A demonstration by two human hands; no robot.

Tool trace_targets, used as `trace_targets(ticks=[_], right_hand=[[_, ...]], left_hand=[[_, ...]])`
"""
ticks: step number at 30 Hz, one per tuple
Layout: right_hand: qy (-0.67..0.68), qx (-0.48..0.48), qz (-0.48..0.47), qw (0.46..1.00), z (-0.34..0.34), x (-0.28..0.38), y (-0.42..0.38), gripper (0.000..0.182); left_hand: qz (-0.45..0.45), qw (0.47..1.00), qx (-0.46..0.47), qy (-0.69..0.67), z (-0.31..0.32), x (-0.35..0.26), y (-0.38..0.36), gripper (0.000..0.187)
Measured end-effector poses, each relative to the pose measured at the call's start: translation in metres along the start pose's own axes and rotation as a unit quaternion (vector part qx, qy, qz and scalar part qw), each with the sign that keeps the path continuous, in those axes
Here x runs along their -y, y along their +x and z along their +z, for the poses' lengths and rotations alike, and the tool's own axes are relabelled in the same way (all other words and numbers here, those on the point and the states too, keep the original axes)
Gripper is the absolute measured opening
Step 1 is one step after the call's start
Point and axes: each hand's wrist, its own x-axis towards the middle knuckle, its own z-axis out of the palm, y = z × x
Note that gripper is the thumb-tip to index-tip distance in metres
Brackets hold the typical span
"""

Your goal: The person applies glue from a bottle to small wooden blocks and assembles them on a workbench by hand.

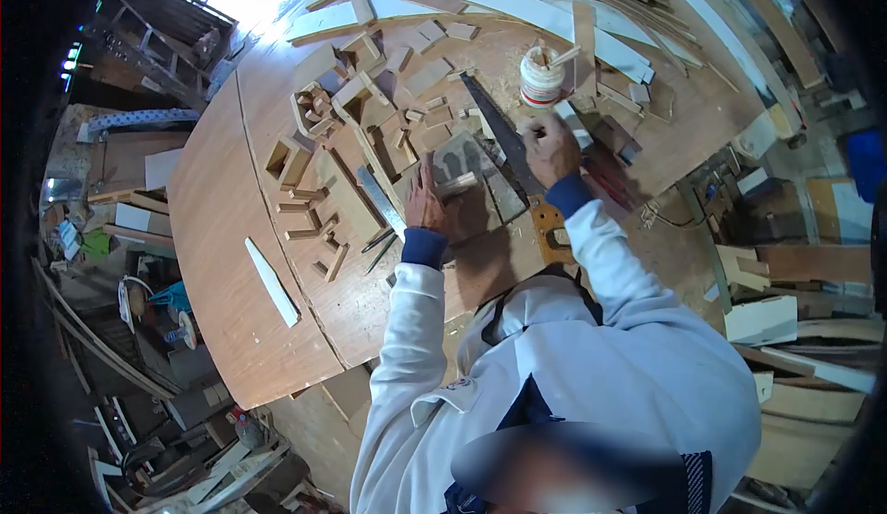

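My left hand [425, 204] is over the work table, its fingers stretched forward. A short pale wooden block [456, 185] sticks out from its thumb side; the block's inner end is hidden by the hand. Just left of it lies a metal straight strip [377, 196]. A grey flat board [467, 158] is under and beyond the block. My right hand [552, 148] is closed in a fist above the right side of the handsaw [499, 128]; what it holds, if anything, is hidden. The saw's wooden handle [547, 221] points toward me.
Several small wooden pieces and frames [365, 98] cover the table's middle. A white glue tub [541, 78] with a stick in it stands beyond my right hand. White and brown boards [517, 6] lie along the far edge. A white wedge-shaped strip [272, 281] lies at left.
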Motion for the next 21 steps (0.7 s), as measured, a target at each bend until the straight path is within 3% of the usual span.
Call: trace_targets(ticks=[3,8,11,13,14,19,21], right_hand=[[0.016,0.084,0.041,0.995,0.042,0.018,0.032,0.022],[-0.043,0.102,-0.014,0.994,0.131,0.012,0.119,0.021],[-0.125,0.181,-0.058,0.974,0.169,0.012,0.156,0.026],[-0.189,0.176,-0.066,0.964,0.204,0.005,0.169,0.034],[-0.178,0.254,-0.046,0.950,0.218,0.002,0.180,0.046],[-0.279,0.232,-0.120,0.924,0.243,0.004,0.191,0.063],[-0.301,0.299,-0.145,0.894,0.247,0.004,0.206,0.068]], left_hand=[[-0.004,0.999,-0.044,0.022,-0.001,-0.003,-0.004,0.096],[-0.053,0.998,-0.043,-0.015,-0.002,-0.003,-0.008,0.099],[-0.092,0.995,-0.024,-0.004,-0.003,-0.005,-0.009,0.100],[-0.037,0.997,-0.060,0.040,0.002,0.001,-0.010,0.097],[-0.041,0.997,-0.055,0.033,0.003,0.003,-0.011,0.098],[-0.062,0.996,-0.042,0.046,-0.003,-0.006,-0.009,0.097],[-0.059,0.996,-0.046,0.056,-0.006,-0.012,-0.010,0.096]])
